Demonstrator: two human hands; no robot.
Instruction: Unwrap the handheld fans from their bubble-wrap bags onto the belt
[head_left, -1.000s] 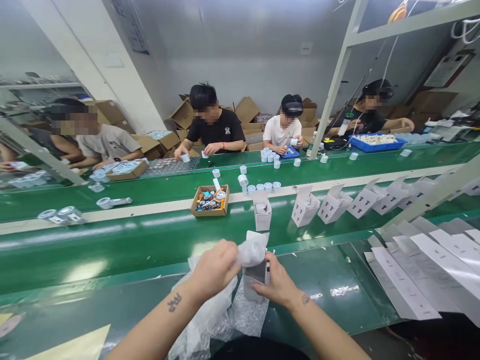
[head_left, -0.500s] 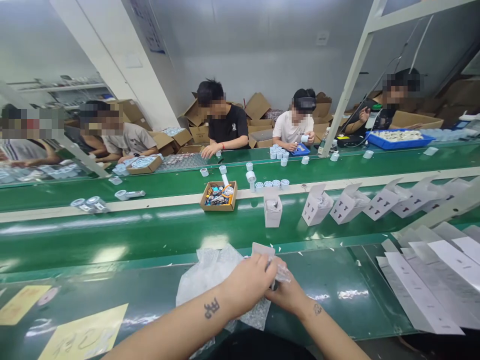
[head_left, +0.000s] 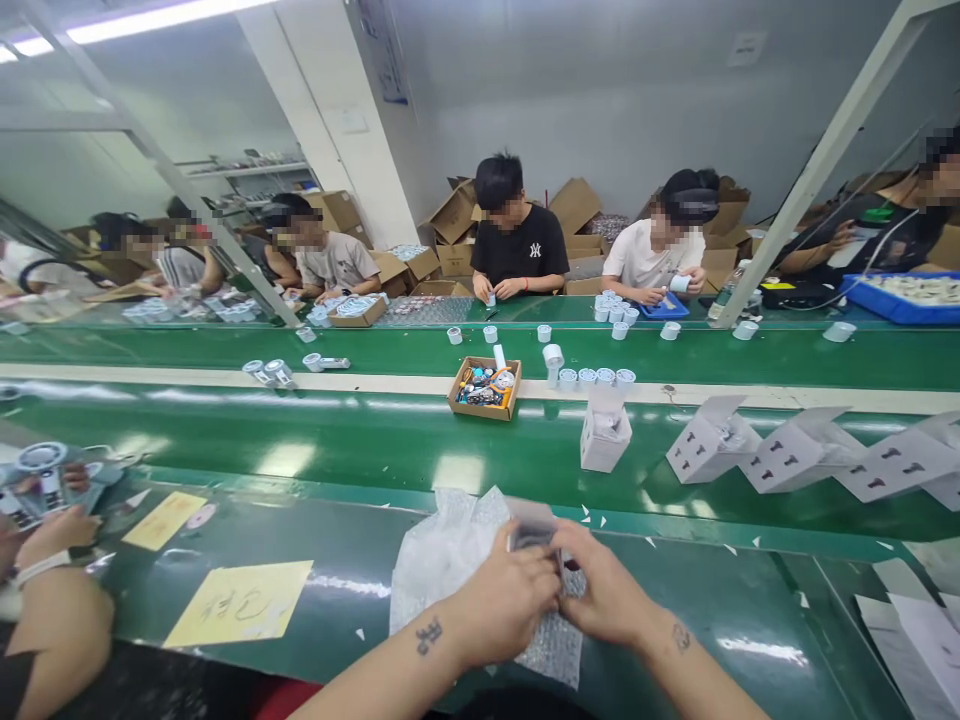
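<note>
White box (head_left: 534,528), small, flap raised: above the near table (head_left: 337,545), held between my two hands, mostly covered by them. What lies inside, I cannot make out.

Left hand (head_left: 514,600): fingers curled in, closed against the box's left and near sides. Right hand (head_left: 609,590): bent around its right side, thumb and fingers close together, holding it.

Bubble wrap (head_left: 439,555) lies crumpled on the table, beneath and left of the hands. The surface is dark green and glossy, with lamp glare and scattered white paper scraps. Farther left, two yellow sheets, the nearer one (head_left: 238,605) handwritten. At the left edge, a neighbor's forearm (head_left: 64,575) and white-and-grey parts. Right edge: pale folded cartons (head_left: 919,625), partly out of view.

Beyond the table, a bright green belt (head_left: 382,440) carries open white boxes (head_left: 701,450) printed with small dark figures. Just past it, a cardboard tray (head_left: 480,409) of mixed small parts sits near a row of round white parts (head_left: 596,378).

Far side: several people seated at work, a blue tray (head_left: 885,305) at right. Behind them, piled brown cartons (head_left: 574,208), a pale pillar (head_left: 341,120), a grey wall (head_left: 600,100); strip light (head_left: 169,20) upper left.
</note>
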